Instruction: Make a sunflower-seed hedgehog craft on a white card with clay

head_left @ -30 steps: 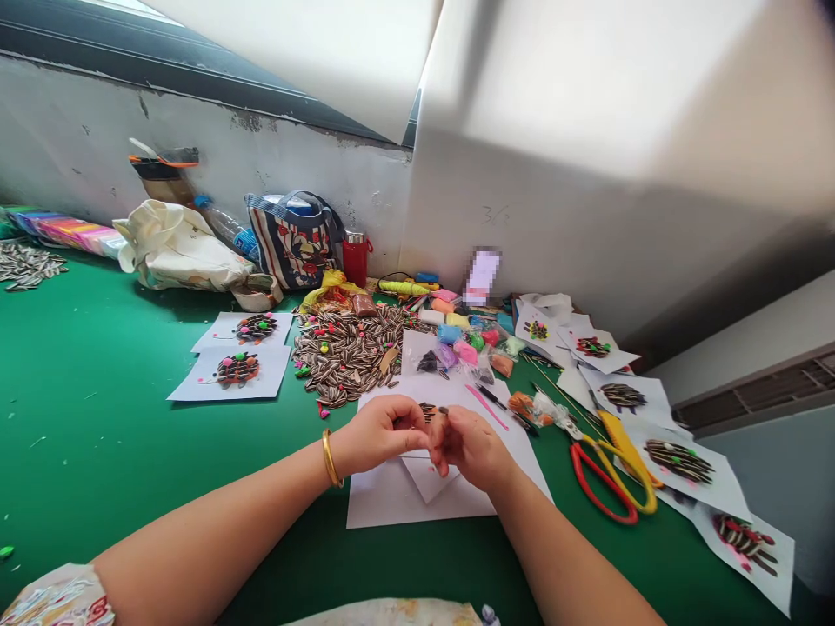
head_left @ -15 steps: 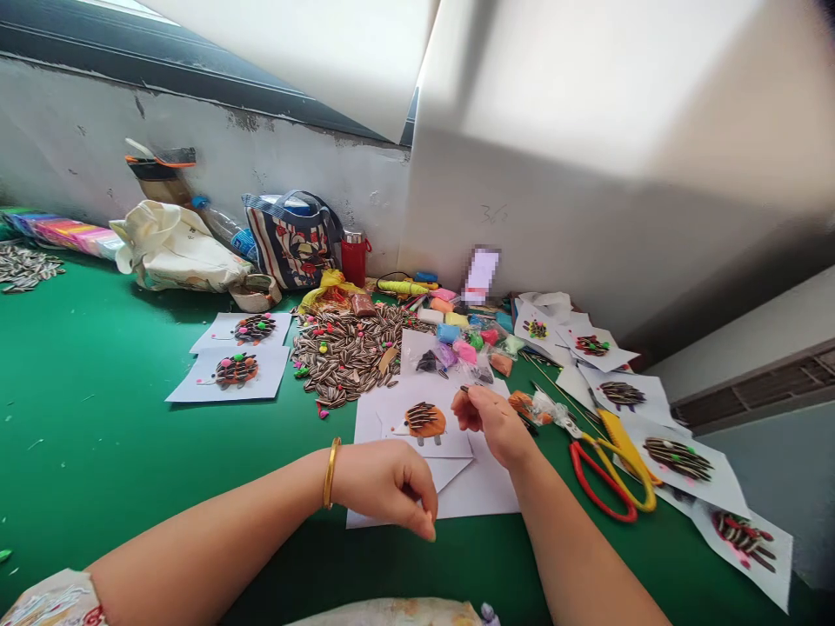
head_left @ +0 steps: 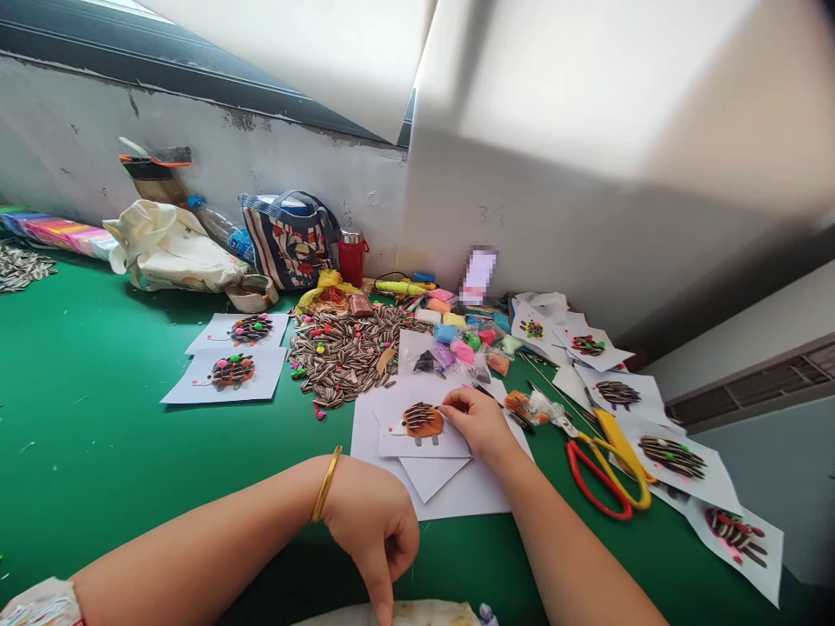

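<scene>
My right hand [head_left: 481,424] is closed in a pinch at the right edge of an orange clay hedgehog [head_left: 430,424]. A sunflower seed seems to sit between its fingertips, mostly hidden by them. Striped seeds stand as spines along the hedgehog's back, and its white snout points left. The figure lies on a white paper card [head_left: 399,445] over more white sheets [head_left: 483,497]. My left hand [head_left: 373,513], with a gold bangle [head_left: 326,484] on the wrist, hangs at the front edge. Its fingers are curled, one digit pointing down onto pale fabric [head_left: 430,613]; anything held there is hidden.
Beyond the card lie a heap of sunflower seeds [head_left: 345,356] and bagged coloured clay [head_left: 463,350]. Scissors [head_left: 610,474] lie right of my right forearm, beside several finished cards [head_left: 671,458]. Two more cards [head_left: 225,376] are on the left. Bags [head_left: 290,248] and a red flask [head_left: 350,261] line the wall.
My right hand has come down and left, its fingertips now at the hedgehog's back edge. My left hand has dropped toward the fabric at the front, its digit turned downward.
</scene>
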Motion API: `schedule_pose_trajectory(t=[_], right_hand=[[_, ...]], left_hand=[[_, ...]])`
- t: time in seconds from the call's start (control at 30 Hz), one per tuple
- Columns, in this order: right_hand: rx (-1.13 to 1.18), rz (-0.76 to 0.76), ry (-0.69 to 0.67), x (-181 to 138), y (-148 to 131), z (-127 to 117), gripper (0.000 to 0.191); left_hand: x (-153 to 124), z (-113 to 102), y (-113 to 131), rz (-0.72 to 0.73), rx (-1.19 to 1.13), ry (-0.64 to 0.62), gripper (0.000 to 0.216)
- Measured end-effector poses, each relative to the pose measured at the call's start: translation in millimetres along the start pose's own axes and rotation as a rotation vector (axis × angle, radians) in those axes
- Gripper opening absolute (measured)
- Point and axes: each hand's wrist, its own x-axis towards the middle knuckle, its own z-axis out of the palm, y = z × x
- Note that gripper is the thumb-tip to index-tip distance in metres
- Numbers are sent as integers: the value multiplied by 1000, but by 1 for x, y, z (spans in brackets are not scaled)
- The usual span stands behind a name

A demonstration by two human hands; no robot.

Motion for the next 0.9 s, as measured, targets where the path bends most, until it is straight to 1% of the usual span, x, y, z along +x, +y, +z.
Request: schedule_pose_trajectory(t=[0.07, 0.13, 0.23, 0.3, 0.33, 0.37, 0.4, 0.43, 0.5, 0.53, 0.57, 0.6, 0.67, 0.7, 0.77, 0.9], right_hand=[[-12, -5, -11, 1, -1, 1, 15], [-8, -8, -30, 1, -2, 2, 17], [3, -10, -30, 1, -1, 3, 17], [14, -20, 7, 1, 0, 3, 17], [27, -28, 36, 1, 0, 3, 16], [53, -35, 65, 0, 1, 3, 16], [93, -43, 91, 0, 0, 2, 16], [144, -53, 107, -1, -1, 1, 16], [256, -78, 111, -4, -3, 1, 16], [305, -92, 105, -5, -6, 1, 15], [346, -106, 94, -7, -8, 2, 14], [382, -118, 80, -9, -11, 3, 13], [450, -129, 38, -13, -16, 5, 12], [482, -128, 13, -15, -20, 7, 11], [517, -125, -22, -19, -26, 10, 11], [473, -156, -34, -23, -32, 11, 12]], left_hand=[[-2, -5, 2, -17, -10, -45, 13], [-5, -9, 2, -52, -63, -79, 9], [-9, -13, -1, -72, -176, -79, 14], [-9, -14, -6, -41, -216, -35, 18], [-8, -15, -9, -23, -227, 24, 21], [-6, -16, -13, -13, -239, 127, 24], [-3, -16, -17, -14, -248, 252, 28], [0, -17, -20, -31, -282, 414, 31], [5, -19, -25, -119, -282, 766, 31], [8, -20, -26, -168, -230, 904, 29], [10, -20, -28, -217, -163, 1012, 26], [11, -21, -29, -259, -95, 1087, 24], [12, -21, -31, -318, -2, 1152, 26], [13, -21, -32, -331, 13, 1159, 30], [14, -20, -36, -328, 19, 1130, 35], [14, -19, -40, -288, 69, 1075, 20]])
